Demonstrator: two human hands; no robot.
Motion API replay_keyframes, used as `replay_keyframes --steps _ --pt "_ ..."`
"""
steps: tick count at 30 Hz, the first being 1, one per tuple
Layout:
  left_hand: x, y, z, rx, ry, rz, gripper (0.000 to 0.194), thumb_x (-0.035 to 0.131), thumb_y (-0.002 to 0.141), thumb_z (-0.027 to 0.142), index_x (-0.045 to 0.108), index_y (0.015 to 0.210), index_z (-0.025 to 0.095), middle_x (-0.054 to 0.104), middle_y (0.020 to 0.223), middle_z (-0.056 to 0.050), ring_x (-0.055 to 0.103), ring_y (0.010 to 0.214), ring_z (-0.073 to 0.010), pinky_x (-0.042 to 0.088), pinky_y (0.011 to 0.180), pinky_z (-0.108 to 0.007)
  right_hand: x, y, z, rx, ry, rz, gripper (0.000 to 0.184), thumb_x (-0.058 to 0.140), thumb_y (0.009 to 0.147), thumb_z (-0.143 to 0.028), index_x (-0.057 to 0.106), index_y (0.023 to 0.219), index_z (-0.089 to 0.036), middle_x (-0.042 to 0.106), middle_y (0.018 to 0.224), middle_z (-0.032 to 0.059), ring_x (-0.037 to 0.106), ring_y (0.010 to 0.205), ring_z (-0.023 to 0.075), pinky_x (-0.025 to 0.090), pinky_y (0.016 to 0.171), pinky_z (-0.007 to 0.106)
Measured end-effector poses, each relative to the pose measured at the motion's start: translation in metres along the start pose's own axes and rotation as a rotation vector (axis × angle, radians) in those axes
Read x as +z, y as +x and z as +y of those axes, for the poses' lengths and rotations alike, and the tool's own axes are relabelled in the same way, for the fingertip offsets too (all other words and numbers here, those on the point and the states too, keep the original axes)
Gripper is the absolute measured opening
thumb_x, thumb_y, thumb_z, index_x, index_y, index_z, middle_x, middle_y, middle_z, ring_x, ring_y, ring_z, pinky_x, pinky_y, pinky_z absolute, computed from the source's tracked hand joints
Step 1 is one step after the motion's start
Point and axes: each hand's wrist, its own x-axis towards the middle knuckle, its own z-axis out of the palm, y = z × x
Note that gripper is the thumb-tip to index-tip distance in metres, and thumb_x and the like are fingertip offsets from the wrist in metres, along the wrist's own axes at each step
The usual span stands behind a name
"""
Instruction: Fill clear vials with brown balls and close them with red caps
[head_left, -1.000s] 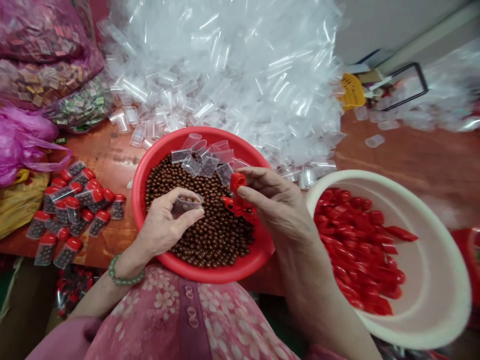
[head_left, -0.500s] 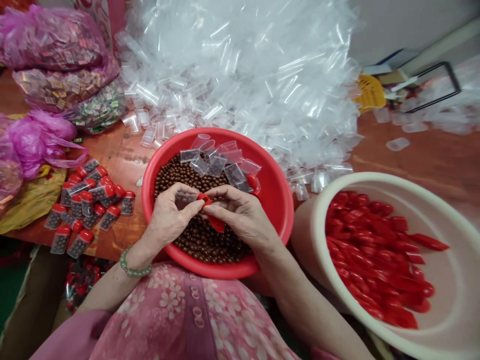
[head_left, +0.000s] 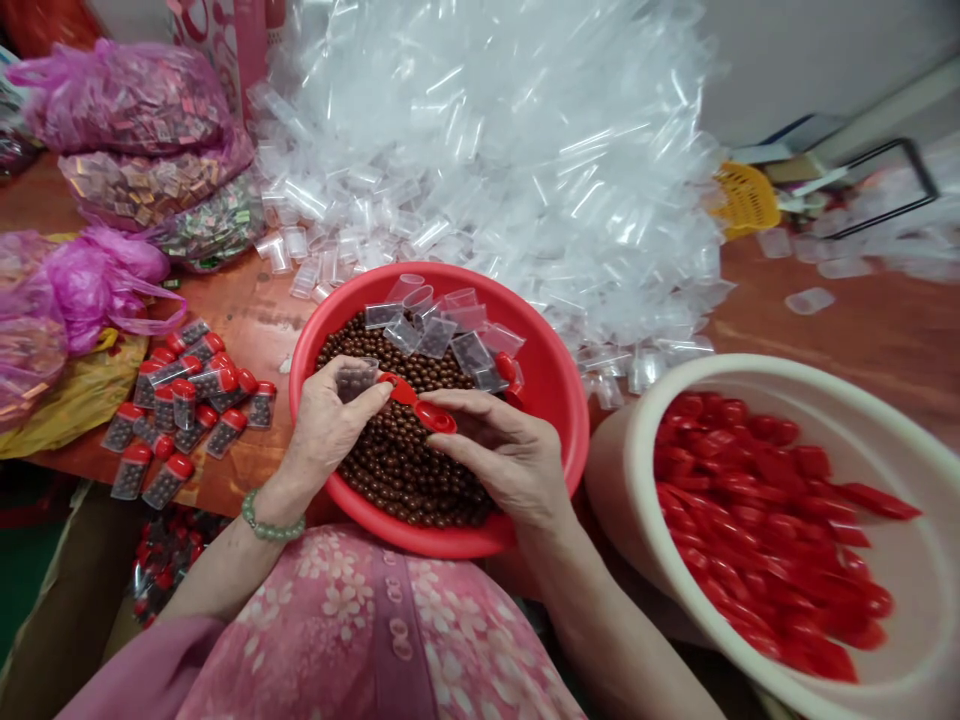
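Note:
Over a red basin [head_left: 574, 420] of small brown balls [head_left: 420, 490], my left hand [head_left: 334, 425] grips a clear plastic container [head_left: 356, 377]. Some brown balls show through its wall. A red flip-top cap [head_left: 401, 390] sits at the container's mouth, its lid swung out to the right. My right hand [head_left: 510, 450] pinches that lid between thumb and fingers. Several clear containers [head_left: 437, 335] lie on the balls at the basin's far side, beside a few red caps [head_left: 507, 368].
Capped, filled containers [head_left: 184, 405] lie on the table at left. Pink bags [head_left: 142, 100] of small wrapped pieces are stacked behind them. A big heap of clear containers [head_left: 487, 130] rises behind the basin. The white tub [head_left: 645, 470] at right holds red caps [head_left: 757, 530].
The red cap's lid now stretches out to the right between my hands. My right hand has moved slightly right, away from my left hand. The view has shifted a little.

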Motion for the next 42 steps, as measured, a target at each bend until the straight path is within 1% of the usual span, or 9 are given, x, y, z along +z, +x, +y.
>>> replay_keyframes --steps 4,10,21,25,28,30,34,37,42 --pt "0.0 -0.001 -0.001 0.021 0.031 0.006 0.022 0.076 0.071 0.027 0.063 0.086 0.016 0.067 0.084 -0.001 0.061 0.076 -0.0114 0.049 0.075 -0.024 0.01 0.007 -0.001 -0.191 -0.322 0.125 0.022 0.075 0.079 -0.018 0.075 0.101 -0.025 0.077 0.095 0.0031 0.072 0.088 0.0172 0.06 0.082 0.031" --pt "0.001 -0.002 0.002 0.008 -0.005 -0.054 0.02 0.074 0.072 0.024 0.064 0.088 0.016 0.069 0.087 -0.002 0.063 0.08 -0.012 0.049 0.08 -0.025 0.017 0.016 0.003 -0.425 -0.674 0.092 0.024 0.064 0.088 -0.02 0.071 0.111 -0.019 0.076 0.1 0.0097 0.072 0.09 0.0186 0.06 0.083 0.03" --pt "-0.001 -0.003 -0.001 -0.044 -0.043 -0.112 0.019 0.071 0.072 0.019 0.063 0.088 0.015 0.067 0.082 -0.001 0.062 0.076 -0.0112 0.05 0.079 -0.026 0.021 0.019 0.015 -0.41 -0.946 -0.015 0.037 0.05 0.096 -0.025 0.059 0.132 -0.022 0.073 0.098 0.0113 0.069 0.088 0.0227 0.059 0.081 0.037" --pt "-0.001 -0.004 0.001 -0.094 -0.124 -0.169 0.019 0.072 0.072 0.018 0.062 0.088 0.014 0.068 0.083 -0.002 0.063 0.075 -0.0107 0.052 0.079 -0.027 0.017 0.024 0.014 -0.35 -0.885 -0.037 0.036 0.047 0.097 -0.027 0.061 0.129 -0.019 0.071 0.098 0.0119 0.067 0.088 0.0224 0.058 0.08 0.037" --pt "0.0 -0.005 0.004 -0.171 -0.242 -0.245 0.02 0.07 0.075 0.019 0.061 0.092 0.013 0.07 0.092 -0.005 0.067 0.077 -0.011 0.055 0.078 -0.027 0.008 0.031 0.005 -0.229 -0.699 -0.061 0.031 0.05 0.096 -0.028 0.064 0.123 -0.02 0.071 0.099 0.0089 0.068 0.089 0.02 0.057 0.083 0.035" --pt "0.0 -0.005 0.005 -0.202 -0.246 -0.279 0.019 0.069 0.077 0.019 0.061 0.093 0.012 0.07 0.095 -0.006 0.068 0.077 -0.0109 0.055 0.076 -0.026 0.004 0.036 -0.002 -0.137 -0.535 -0.022 0.029 0.055 0.094 -0.03 0.064 0.12 -0.023 0.072 0.098 0.0058 0.068 0.086 0.0179 0.056 0.08 0.032" --pt "0.001 -0.004 0.006 -0.223 -0.158 -0.329 0.016 0.067 0.078 0.016 0.059 0.091 0.013 0.066 0.079 -0.002 0.062 0.067 -0.009 0.05 0.067 -0.023 0.004 0.043 -0.013 -0.06 -0.254 0.052 0.02 0.065 0.088 -0.032 0.064 0.108 -0.027 0.072 0.093 0.0015 0.069 0.08 0.0149 0.056 0.073 0.027" --pt "0.001 -0.003 0.005 -0.181 -0.155 -0.386 0.01 0.064 0.078 0.014 0.06 0.088 0.014 0.061 0.071 0.002 0.057 0.065 -0.0086 0.047 0.067 -0.023 0.01 0.045 -0.016 -0.063 -0.255 0.017 0.015 0.068 0.086 -0.032 0.065 0.099 -0.026 0.072 0.091 0.0017 0.069 0.082 0.0157 0.056 0.075 0.028" --pt "0.001 -0.003 0.002 -0.098 -0.158 -0.454 0.003 0.063 0.078 0.015 0.06 0.08 0.015 0.056 0.07 0.003 0.05 0.065 -0.0089 0.044 0.07 -0.024 0.015 0.045 -0.013 -0.082 -0.326 -0.068 0.014 0.066 0.088 -0.032 0.067 0.101 -0.027 0.072 0.092 0.0009 0.069 0.081 0.0156 0.055 0.078 0.031"
